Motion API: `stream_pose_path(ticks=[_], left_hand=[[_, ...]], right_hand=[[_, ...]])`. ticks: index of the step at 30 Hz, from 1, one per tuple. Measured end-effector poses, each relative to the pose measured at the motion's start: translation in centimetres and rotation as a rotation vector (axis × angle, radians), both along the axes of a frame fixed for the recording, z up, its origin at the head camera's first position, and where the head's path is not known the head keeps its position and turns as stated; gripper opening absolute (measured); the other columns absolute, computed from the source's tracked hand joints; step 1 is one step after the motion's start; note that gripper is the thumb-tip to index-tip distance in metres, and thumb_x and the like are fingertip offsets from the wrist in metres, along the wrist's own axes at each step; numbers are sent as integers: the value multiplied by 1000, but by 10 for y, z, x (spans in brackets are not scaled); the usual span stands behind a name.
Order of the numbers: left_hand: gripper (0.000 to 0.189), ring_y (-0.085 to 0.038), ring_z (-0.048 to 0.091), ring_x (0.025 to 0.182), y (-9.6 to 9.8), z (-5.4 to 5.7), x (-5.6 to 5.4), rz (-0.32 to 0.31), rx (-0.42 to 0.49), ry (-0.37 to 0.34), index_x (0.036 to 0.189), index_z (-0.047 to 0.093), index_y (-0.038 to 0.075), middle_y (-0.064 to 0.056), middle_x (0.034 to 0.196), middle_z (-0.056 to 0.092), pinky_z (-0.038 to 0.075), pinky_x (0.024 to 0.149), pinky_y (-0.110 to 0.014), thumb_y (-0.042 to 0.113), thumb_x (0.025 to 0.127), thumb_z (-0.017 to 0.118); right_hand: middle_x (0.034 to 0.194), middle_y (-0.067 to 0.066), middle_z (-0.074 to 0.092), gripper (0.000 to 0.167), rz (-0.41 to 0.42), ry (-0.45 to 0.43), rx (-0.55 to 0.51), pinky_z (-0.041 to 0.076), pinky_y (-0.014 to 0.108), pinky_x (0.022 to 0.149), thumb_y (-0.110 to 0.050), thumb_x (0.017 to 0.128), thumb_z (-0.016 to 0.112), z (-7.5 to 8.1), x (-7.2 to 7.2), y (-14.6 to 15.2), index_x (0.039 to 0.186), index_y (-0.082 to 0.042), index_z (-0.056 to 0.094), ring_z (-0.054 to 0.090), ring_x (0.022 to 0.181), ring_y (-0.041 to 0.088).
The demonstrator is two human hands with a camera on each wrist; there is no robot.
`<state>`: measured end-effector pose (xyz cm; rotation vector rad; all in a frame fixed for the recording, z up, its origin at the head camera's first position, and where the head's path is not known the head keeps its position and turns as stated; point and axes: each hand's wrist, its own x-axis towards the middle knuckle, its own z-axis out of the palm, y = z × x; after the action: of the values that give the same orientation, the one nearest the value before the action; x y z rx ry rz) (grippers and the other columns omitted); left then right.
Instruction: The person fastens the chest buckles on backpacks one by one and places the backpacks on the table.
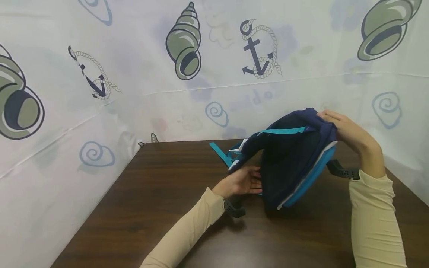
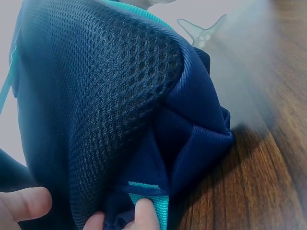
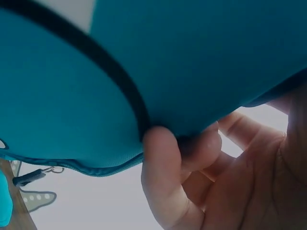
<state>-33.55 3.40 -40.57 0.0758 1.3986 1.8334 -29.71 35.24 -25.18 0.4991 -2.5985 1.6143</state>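
Note:
A small navy and teal backpack [image 1: 291, 156] is held tilted over the table, its dark mesh back panel facing the head camera. At its upper right corner my right hand [image 1: 352, 134] grips the fabric; the right wrist view shows the thumb [image 3: 162, 167] and bent fingers pinching the teal side [image 3: 201, 57] near a dark piping line. Lower on the left, my left hand [image 1: 239, 182] touches the pack with extended fingers. Up close, its fingertips [image 2: 146, 215] rest at a teal webbing strap [image 2: 163, 206] below the padded mesh [image 2: 124, 81], the thumb standing apart.
The pack is above a dark brown wooden table [image 1: 161, 178]. A white sheet [image 1: 140, 48] printed with shells and anchors hangs behind and along the sides. A loose teal strap end [image 1: 220, 153] sticks out leftward, and a zipper pull [image 3: 29, 177] dangles from the pack.

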Motion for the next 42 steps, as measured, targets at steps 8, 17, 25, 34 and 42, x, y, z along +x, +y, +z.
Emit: stream_pose_path(ticks=[8,17,25,34,42], left_hand=[[46,-38,45,133,3,-3,1,-19,-19,31,134,38,1,-27,139,44,32,119,-50,34,103,43],[66,-45,32,144,0,-2,-1,2,-100,72,150,26,-5,-33,156,25,32,118,-51,37,102,43],[34,-23,58,93,-5,-4,-8,34,-131,73,116,47,7,-14,106,56,52,90,-37,37,100,48],[23,-20,57,87,-8,-4,-10,46,-163,125,101,49,12,-10,98,56,51,76,-32,35,99,53],[28,-23,59,98,-12,-2,-10,37,-193,161,113,47,9,-14,110,56,53,84,-33,33,100,55]], right_hand=[[108,-15,58,32,-26,-13,56,49,21,80,-39,109,32,-5,4,8,120,-26,60,55,99,4],[115,-20,56,27,29,-75,69,51,20,81,-39,109,31,-8,1,13,123,-34,54,56,102,-2],[122,-24,48,37,50,-91,94,50,16,84,-38,110,29,-10,-4,12,139,-20,42,52,107,-10],[128,-14,47,60,38,-140,140,51,19,85,-46,109,28,-9,-3,10,150,-2,29,53,108,-9],[162,23,19,73,41,-182,170,46,15,88,-51,107,24,-6,-3,5,158,0,13,34,140,28]])
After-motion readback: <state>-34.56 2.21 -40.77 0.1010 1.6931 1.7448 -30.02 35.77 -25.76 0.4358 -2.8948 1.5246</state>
